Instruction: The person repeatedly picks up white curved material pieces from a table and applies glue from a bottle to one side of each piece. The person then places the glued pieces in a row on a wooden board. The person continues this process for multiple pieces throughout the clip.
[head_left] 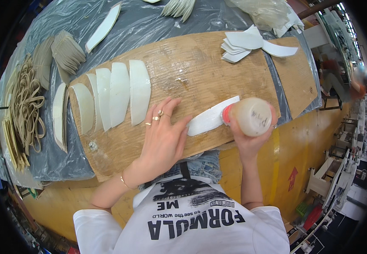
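Observation:
In my right hand (251, 137) is a translucent squeeze bottle (257, 116) with a red cap, tipped so its cap points left. The cap is over the right end of a curved white piece (213, 116) lying on the wooden board (179, 72). My left hand (162, 131) rests flat on the board, fingers spread, its thumb by the left end of that piece. Left of this hand, several similar curved pieces (120, 95) lie side by side, some overlapping. Whether anything is coming out of the bottle is hidden.
A stack of white pieces (238, 46) sits at the board's far right. Bundles of beige strips (67, 53) and a looped beige cord (31, 101) lie at the left on plastic-covered tabletop (120, 42). A smaller board (295, 76) is at right; a clear bag (261, 12) lies beyond.

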`<state>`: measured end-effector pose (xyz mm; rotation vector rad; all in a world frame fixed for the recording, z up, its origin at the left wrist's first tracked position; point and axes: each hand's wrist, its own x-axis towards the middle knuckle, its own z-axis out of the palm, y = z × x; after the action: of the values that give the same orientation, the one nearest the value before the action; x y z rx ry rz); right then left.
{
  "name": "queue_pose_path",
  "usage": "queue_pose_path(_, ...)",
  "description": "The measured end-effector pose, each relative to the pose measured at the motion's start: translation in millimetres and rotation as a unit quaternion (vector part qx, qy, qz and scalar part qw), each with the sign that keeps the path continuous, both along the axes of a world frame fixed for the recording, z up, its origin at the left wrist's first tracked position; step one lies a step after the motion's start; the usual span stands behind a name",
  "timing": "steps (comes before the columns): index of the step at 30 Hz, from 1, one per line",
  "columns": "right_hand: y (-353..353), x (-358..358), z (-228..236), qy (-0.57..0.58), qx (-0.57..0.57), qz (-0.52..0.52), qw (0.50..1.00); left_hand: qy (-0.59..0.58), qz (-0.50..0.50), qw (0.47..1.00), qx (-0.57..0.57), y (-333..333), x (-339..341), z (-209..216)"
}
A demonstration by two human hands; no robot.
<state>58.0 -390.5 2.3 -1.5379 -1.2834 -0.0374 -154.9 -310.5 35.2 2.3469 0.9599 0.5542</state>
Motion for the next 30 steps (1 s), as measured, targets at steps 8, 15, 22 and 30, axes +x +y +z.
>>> queue_pose_path(8, 26.9, 26.5, 3.1, 0.147, 0.009, -0.044, 0.988, 0.065, -0.092, 0.993, -0.041, 37.0, 42.1, 0.3)
queue_pose_path(15, 38.2, 18.5, -2.5, 0.041, 0.006, -0.026, 0.999, 0.122, -0.096, 0.987, -0.044, 42.8, 56.9, 2.4)
queue_pose_path(22, -2.1, -11.5, -0.1, 0.239, -0.053, 0.118, 0.962, 0.113, -0.091, 0.987, -0.076, 42.2, 50.6, 3.2)
queue_pose_path(30, -14.4, 26.9, 14.7, 0.512, 0.009, -0.026, 0.858, 0.131, -0.08, 0.986, -0.069, 39.2, 56.4, 5.3)
